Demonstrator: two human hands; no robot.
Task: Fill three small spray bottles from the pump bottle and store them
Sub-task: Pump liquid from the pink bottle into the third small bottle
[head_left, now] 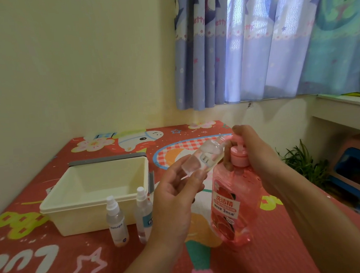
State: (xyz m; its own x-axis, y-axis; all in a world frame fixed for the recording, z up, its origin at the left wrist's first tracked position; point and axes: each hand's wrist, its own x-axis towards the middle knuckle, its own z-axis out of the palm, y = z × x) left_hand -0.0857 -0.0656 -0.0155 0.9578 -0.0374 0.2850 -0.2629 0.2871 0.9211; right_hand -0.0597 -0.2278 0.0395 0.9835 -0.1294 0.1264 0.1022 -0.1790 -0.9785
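The left grip (pixel 176 191) pinches the uncapped small bottle (pixel 205 156), its long axis tilted and its mouth aimed at two o'clock. It nearly meets the pump bottle (pixel 231 200), whose head the right grip (pixel 252 151) clasps.

Single view here, worn on the head, angled forward and down over the red cartoon-print surface (pixel 286 235). Left hand (pixel 172 200) and right hand (pixel 254 153) sit close, low centre; the yellow wall (pixel 76 69) and curtain (pixel 253 47) fill the far upper half.
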